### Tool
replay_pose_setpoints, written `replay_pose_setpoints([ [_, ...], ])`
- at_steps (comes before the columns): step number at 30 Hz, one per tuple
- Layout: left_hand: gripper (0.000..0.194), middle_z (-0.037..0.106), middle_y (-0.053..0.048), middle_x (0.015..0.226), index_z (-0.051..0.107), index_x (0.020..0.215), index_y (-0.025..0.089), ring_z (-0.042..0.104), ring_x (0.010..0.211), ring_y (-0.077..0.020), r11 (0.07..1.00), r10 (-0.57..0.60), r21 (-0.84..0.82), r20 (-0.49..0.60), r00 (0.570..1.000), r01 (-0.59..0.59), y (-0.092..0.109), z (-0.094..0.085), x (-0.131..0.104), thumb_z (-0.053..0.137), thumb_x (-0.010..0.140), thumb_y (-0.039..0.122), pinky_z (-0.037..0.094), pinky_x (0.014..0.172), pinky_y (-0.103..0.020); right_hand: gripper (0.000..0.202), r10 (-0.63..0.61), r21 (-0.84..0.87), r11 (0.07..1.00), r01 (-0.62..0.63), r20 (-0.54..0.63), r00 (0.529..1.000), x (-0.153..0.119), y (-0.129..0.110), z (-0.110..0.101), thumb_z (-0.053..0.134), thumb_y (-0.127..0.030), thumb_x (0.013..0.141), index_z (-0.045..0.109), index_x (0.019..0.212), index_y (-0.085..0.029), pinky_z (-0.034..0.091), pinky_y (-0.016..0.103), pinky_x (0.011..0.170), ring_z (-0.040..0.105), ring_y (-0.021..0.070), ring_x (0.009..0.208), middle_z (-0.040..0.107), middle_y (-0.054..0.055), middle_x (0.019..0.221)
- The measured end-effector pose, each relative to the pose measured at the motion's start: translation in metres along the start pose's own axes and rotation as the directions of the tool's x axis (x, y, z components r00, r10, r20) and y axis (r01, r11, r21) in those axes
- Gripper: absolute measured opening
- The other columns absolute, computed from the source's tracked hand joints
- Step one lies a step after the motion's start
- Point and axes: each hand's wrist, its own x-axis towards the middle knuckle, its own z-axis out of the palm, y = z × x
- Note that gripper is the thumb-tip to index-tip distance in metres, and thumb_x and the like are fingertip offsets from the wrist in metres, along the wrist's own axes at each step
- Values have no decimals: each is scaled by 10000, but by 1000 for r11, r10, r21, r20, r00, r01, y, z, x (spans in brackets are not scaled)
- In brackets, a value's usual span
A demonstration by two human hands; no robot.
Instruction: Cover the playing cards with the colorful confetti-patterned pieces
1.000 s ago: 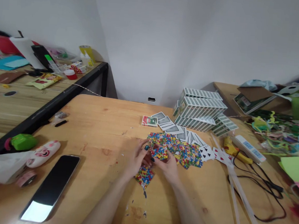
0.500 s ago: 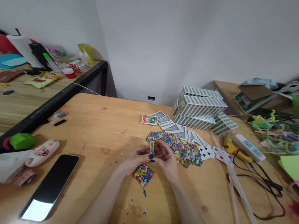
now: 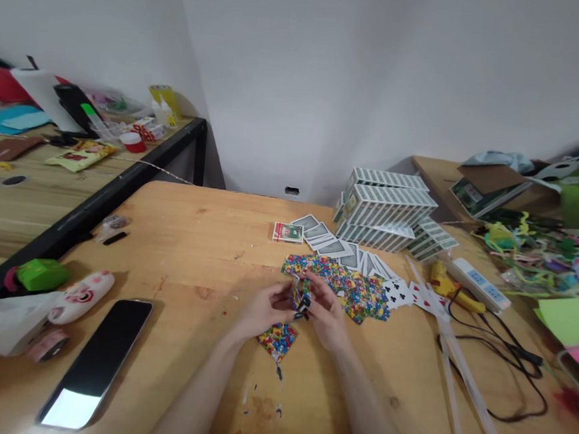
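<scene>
Between my hands, above the table's middle, is a small colourful card piece (image 3: 300, 291) with a dark and white part at its lower edge. My left hand (image 3: 267, 309) pinches it from the left, and my right hand (image 3: 326, 311) has its fingers closed on its right side. A square of multicoloured patterned card (image 3: 278, 340) lies on the table just below my left hand. Behind my right hand spreads an overlapping row of colourful patterned cards (image 3: 363, 294). Grey-backed playing cards (image 3: 336, 247) fan out beyond them, near a red and green card box (image 3: 288, 232).
Striped green-and-white card boxes (image 3: 388, 208) are stacked at the back right. A yellow glue gun (image 3: 451, 288), power strip (image 3: 479, 284), black cable and clear glue sticks (image 3: 472, 378) lie on the right. A phone (image 3: 100, 362) and a green object (image 3: 42, 274) are at left.
The piece between my hands has turned, so more of its colourful side and a dark part show. My fingers have shifted slightly around it.
</scene>
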Motion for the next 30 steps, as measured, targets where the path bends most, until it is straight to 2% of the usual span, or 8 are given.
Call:
replay_pose_setpoints([
  [3, 687, 589, -108, 1119, 517, 1136, 157, 600, 933, -205, 999, 35, -5, -25, 999, -35, -6, -2, 2, 744, 496, 51, 441, 885, -379, 515, -1, 26, 1000, 0, 34, 999, -2, -6, 3, 685, -282, 646, 527, 1136, -261, 438, 245, 582, 556, 169, 799, 538, 61, 1164],
  [8, 682, 529, -112, 1195, 497, 1141, 180, 590, 965, -205, 996, 84, 13, 2, 996, -84, -12, -1, 3, 732, 515, 49, 463, 861, -350, 583, -8, 59, 998, 1, 115, 993, -2, -11, 6, 678, -247, 634, 485, 1182, -293, 349, 194, 419, 518, 101, 604, 505, 46, 1209],
  [11, 655, 576, -106, 1126, 498, 1119, 168, 612, 908, -196, 995, 78, 63, 14, 997, -79, -13, 1, 2, 730, 517, 59, 476, 834, -348, 641, -3, 59, 998, -6, 153, 988, -2, -12, 4, 701, -231, 594, 475, 1191, -289, 410, 219, 500, 550, 123, 668, 494, 54, 1231],
  [15, 580, 635, -81, 1010, 493, 1085, 160, 630, 827, -180, 982, 69, 174, 23, 997, -72, -14, 1, 1, 687, 550, 49, 491, 795, -351, 600, -5, -6, 1000, 6, 156, 988, -3, -11, 2, 696, -290, 592, 517, 1163, -240, 459, 303, 677, 565, 218, 888, 514, 87, 1222],
  [18, 545, 636, -86, 1001, 492, 1079, 160, 633, 817, -182, 956, 105, 274, 4, 994, -102, -13, 3, -1, 629, 571, 18, 498, 775, -342, 465, -52, -118, 991, 56, 34, 998, -4, -7, 4, 621, -326, 681, 554, 1129, -219, 448, 344, 751, 552, 236, 951, 566, 91, 1159],
  [21, 563, 633, -86, 996, 465, 1135, 169, 627, 837, -184, 910, 156, 389, 0, 988, -143, -12, 6, -3, 560, 605, 4, 494, 779, -338, 414, -155, -312, 944, 106, -137, 978, -3, 2, 5, 612, -289, 699, 573, 1107, -230, 459, 331, 722, 579, 207, 853, 632, 62, 1028],
  [25, 595, 563, -93, 1127, 456, 1170, 188, 563, 993, -208, 774, 288, 595, -25, 957, -217, -10, 8, -5, 535, 610, 2, 455, 857, -352, 421, -195, -463, 882, 82, -202, 960, -1, 15, 3, 616, -264, 686, 583, 1101, -202, 457, 280, 573, 542, 140, 590, 660, 37, 843],
  [30, 580, 476, -91, 1208, 466, 1158, 187, 485, 1093, -215, 622, 421, 741, -45, 906, -252, -12, 6, -4, 547, 610, 14, 393, 944, -371, 281, -223, -498, 863, 82, -230, 947, 0, 22, 0, 607, -284, 680, 658, 934, -175, 476, 292, 602, 563, 161, 637, 659, 24, 749],
])
